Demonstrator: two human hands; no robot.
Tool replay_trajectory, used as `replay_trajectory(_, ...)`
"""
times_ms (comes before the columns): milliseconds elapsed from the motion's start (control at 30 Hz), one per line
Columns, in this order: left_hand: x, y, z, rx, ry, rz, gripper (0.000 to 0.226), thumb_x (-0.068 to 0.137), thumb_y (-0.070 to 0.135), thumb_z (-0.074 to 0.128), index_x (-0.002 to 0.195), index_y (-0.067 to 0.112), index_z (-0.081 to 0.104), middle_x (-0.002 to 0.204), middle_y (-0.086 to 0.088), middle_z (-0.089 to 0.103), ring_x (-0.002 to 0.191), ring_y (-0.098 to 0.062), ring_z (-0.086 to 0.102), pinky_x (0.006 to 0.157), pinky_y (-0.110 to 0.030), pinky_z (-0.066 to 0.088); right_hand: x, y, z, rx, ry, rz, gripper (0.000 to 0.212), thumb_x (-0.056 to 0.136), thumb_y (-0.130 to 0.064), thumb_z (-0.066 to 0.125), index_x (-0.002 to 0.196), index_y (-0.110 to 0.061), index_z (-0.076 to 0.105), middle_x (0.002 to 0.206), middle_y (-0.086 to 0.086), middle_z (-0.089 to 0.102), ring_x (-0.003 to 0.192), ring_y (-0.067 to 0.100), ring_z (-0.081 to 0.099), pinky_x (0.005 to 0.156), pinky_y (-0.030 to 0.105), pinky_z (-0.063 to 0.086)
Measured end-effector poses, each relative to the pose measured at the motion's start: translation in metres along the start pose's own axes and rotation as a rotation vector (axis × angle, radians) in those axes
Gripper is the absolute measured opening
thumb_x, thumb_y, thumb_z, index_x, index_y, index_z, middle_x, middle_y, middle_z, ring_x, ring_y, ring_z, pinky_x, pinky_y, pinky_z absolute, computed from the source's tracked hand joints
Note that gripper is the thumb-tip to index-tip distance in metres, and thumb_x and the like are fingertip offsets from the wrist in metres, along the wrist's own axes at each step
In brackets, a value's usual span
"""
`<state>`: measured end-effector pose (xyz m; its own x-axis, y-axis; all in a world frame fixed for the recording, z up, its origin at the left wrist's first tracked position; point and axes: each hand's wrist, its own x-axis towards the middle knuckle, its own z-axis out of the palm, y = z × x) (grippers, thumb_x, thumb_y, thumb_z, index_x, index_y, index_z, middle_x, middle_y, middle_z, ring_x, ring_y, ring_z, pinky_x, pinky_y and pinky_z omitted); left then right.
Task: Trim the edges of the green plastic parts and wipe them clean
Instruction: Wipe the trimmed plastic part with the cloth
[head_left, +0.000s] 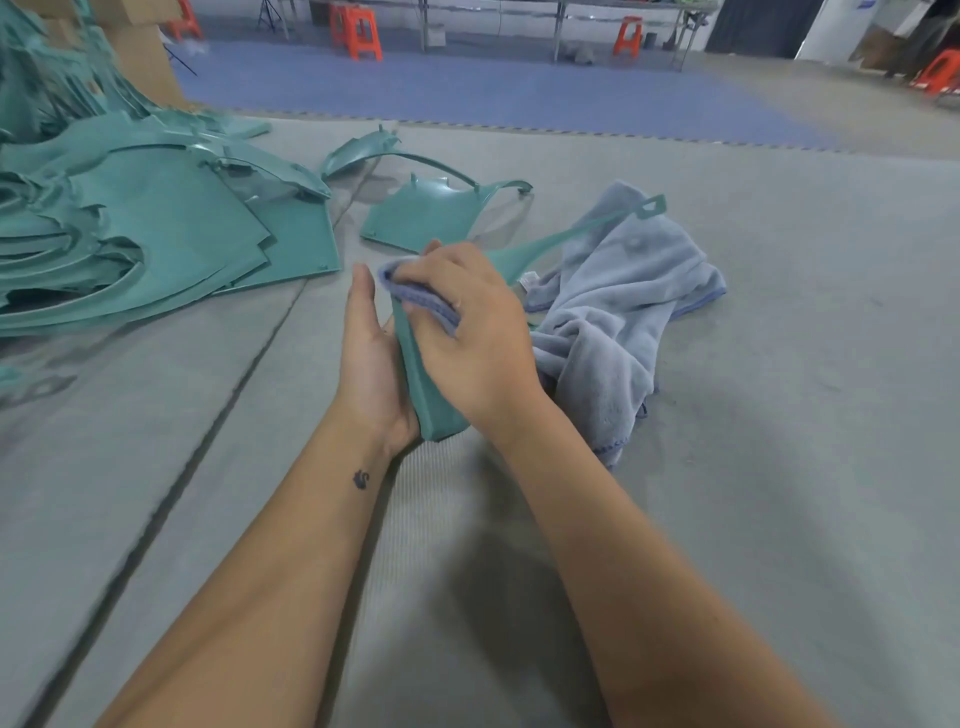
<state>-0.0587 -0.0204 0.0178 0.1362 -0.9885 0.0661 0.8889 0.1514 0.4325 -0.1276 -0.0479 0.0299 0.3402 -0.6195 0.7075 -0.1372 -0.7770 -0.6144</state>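
1. the green plastic part (434, 400) held between the hands is a flat teal green, one plain shade with no pattern.
2. the pile of parts (156, 234) at left shows the same teal green, glossy on the curved edges.
3. the single part (415, 213) lying beyond the hands is teal green too.
4. the cloth (613, 301) is pale grey-blue with a darker blue stitched hem.
5. the floor mat (779, 364) is plain grey, with fine ribbing near the arms.
6. the far mat (467, 88) is blue.
7. the stools (358, 31) are bright orange-red.
8. the cardboard box (148, 57) is brown.
9. the left forearm carries a small dark tattoo (359, 479).
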Motion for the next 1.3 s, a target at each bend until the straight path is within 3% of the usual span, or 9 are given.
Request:
replay_trajectory(300,0.0,0.01,-0.012,0.099,0.109,0.035,0.062,0.094,0.058,0.038,0.088,0.011,0.079,0.081,-0.003,0.071,0.084,-0.016,0.072,0.078,-0.03,0.057,-0.003,-0.005,0.004,-0.018,-0.156,0.183,0.017,0.071,-0.004,0.061,0.079,-0.012,0.074,0.084,0.002,0.066,0.083,0.022,0.062,0.076,0.044,0.05)
replay_trajectory(467,0.0,0.016,-0.012,0.201,0.202,0.11,0.031,0.097,0.036,0.044,0.102,0.017,0.068,0.081,-0.006,0.071,0.077,-0.021,0.071,0.077,-0.034,0.059,-0.005,-0.003,0.001,0.043,-0.244,0.341,0.017,0.07,-0.008,0.063,0.07,-0.024,0.071,0.07,-0.01,0.06,0.076,0.017,0.059,0.07,0.032,0.046)
replay_trajectory(633,0.003,0.023,-0.018,0.25,0.286,0.119,0.049,0.1,0.019,0.039,0.071,0.021,0.078,0.077,-0.004,0.074,0.068,-0.018,0.072,0.061,-0.026,0.058,-0.007,-0.001,0.0,0.036,-0.429,0.388,0.022,0.073,-0.004,0.068,0.066,-0.025,0.067,0.067,-0.009,0.06,0.071,0.017,0.057,0.065,0.031,0.043)
replay_trajectory(800,0.004,0.021,-0.022,0.267,0.354,0.083,0.055,0.103,0.032,0.038,0.069,0.013,0.078,0.076,-0.007,0.075,0.069,-0.02,0.073,0.055,-0.028,0.057,-0.004,-0.003,-0.005,0.005,-0.589,0.374,0.021,0.073,-0.001,0.068,0.063,-0.019,0.066,0.054,-0.014,0.054,0.057,0.004,0.046,0.056,0.019,0.033)
replay_trajectory(933,0.005,0.022,-0.021,0.258,0.422,0.093,0.043,0.103,0.035,0.039,0.09,0.011,0.073,0.079,-0.008,0.075,0.07,-0.021,0.073,0.054,-0.028,0.057,-0.003,-0.005,-0.004,0.023,-0.635,0.372,0.038,0.069,0.004,0.066,0.048,-0.023,0.051,0.062,0.003,0.054,0.059,0.012,0.042,0.058,0.027,0.031)
replay_trajectory(1067,0.006,0.022,-0.021,0.247,0.402,0.114,0.063,0.104,0.036,0.036,0.06,0.018,0.078,0.074,-0.007,0.075,0.067,-0.02,0.073,0.052,-0.029,0.057,-0.002,-0.007,-0.009,0.04,-0.679,0.408,0.017,0.053,-0.007,0.057,0.045,-0.018,0.048,0.058,0.01,0.049,0.059,0.015,0.041,0.054,0.025,0.029)
replay_trajectory(1167,0.008,0.027,-0.018,0.217,0.453,0.154,0.043,0.103,0.035,0.038,0.089,0.02,0.076,0.083,-0.009,0.075,0.074,-0.025,0.073,0.058,-0.034,0.058,-0.001,-0.001,-0.018,-0.015,-0.758,0.474,0.025,0.054,0.001,0.054,0.039,-0.017,0.045,0.045,0.001,0.04,0.051,0.012,0.036,0.05,0.023,0.027)
replay_trajectory(1233,0.009,0.031,-0.018,0.189,0.446,0.18,0.044,0.103,0.035,0.037,0.091,0.016,0.075,0.085,-0.009,0.075,0.075,-0.025,0.073,0.064,-0.037,0.057,0.001,0.001,-0.024,0.027,-0.707,0.501,0.036,0.056,0.01,0.052,0.035,-0.019,0.044,0.038,-0.006,0.034,0.044,0.006,0.032,0.047,0.021,0.026)
replay_trajectory(1300,0.008,0.033,-0.02,0.165,0.412,0.201,0.062,0.103,0.032,0.036,0.062,0.014,0.078,0.076,-0.008,0.075,0.068,-0.024,0.073,0.061,-0.036,0.055,0.004,0.001,-0.029,0.245,-0.476,0.57,0.027,0.051,0.003,0.049,0.037,-0.019,0.042,0.04,-0.007,0.031,0.043,0.007,0.031,0.044,0.019,0.025)
